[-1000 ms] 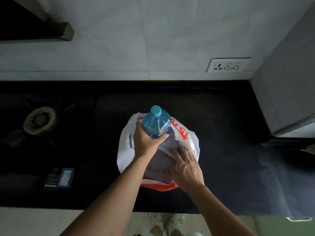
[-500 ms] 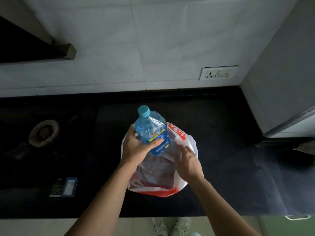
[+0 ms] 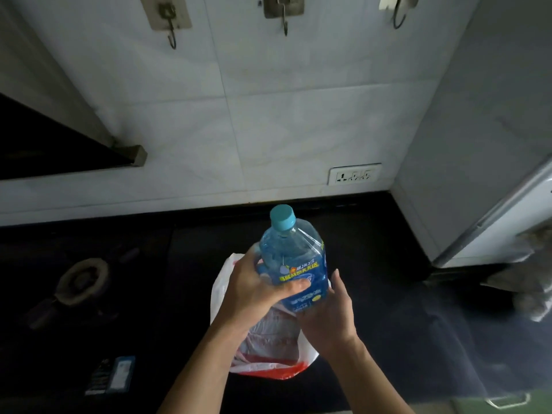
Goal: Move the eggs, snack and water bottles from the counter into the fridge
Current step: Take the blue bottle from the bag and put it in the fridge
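Observation:
A clear blue water bottle [image 3: 294,258] with a teal cap and a blue label is held above a white and red plastic bag [image 3: 270,342] on the black counter [image 3: 388,309]. My left hand [image 3: 257,289] grips the bottle's left side, thumb across the label. My right hand [image 3: 327,316] cups the bottle's lower right side and base. The bottle tilts slightly away from me. What the bag holds is hidden. The grey fridge [image 3: 490,162] stands at the right.
A gas burner [image 3: 82,280] sits at the left of the counter. A small dark and blue packet [image 3: 112,375] lies near the front left edge. A wall socket [image 3: 354,173] and several hooks [image 3: 283,13] are on the tiled wall. Crumpled cloth [image 3: 528,282] hangs at the right.
The bottle has come up out of the bag, lifted by my left hand. My right hand left the bag and moved up under the bottle. The view tilted upward.

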Tool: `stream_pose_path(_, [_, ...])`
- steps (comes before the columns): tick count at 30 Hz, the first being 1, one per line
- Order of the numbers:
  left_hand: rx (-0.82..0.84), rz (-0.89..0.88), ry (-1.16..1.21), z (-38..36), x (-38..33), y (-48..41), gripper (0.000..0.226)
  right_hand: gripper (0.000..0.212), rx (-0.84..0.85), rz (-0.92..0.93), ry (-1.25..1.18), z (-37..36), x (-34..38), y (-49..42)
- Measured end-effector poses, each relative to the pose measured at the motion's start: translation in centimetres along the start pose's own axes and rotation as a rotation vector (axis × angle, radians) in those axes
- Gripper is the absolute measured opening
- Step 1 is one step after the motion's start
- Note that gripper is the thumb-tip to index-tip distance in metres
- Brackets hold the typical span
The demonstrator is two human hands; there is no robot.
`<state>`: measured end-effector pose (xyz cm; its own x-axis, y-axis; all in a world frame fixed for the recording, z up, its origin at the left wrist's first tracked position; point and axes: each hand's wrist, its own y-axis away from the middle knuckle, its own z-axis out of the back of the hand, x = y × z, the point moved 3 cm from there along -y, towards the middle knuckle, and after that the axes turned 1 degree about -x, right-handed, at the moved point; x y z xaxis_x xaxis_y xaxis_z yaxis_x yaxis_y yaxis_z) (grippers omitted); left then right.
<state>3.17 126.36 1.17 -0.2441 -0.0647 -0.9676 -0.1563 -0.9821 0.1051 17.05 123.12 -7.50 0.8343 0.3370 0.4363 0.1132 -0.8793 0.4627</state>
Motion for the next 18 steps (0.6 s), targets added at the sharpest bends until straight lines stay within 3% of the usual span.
stream_pose_path(8, [-0.021,-0.025,0.004,0.0,0.0,2.1,0.067,0.069,0.02,0.022,-0.151,-1.8,-1.3,2.3])
stream_pose_path(14, [-0.064,-0.073,0.038,1.1,1.1,3.8,0.076,0.063,0.06,0.037,-0.14,-2.7,-3.2,2.0])
stream_pose_path(18, [-0.159,-0.11,0.035,2.2,1.1,5.4,0.068,0.063,0.099,0.026,-0.055,-3.1,-4.4,1.8])
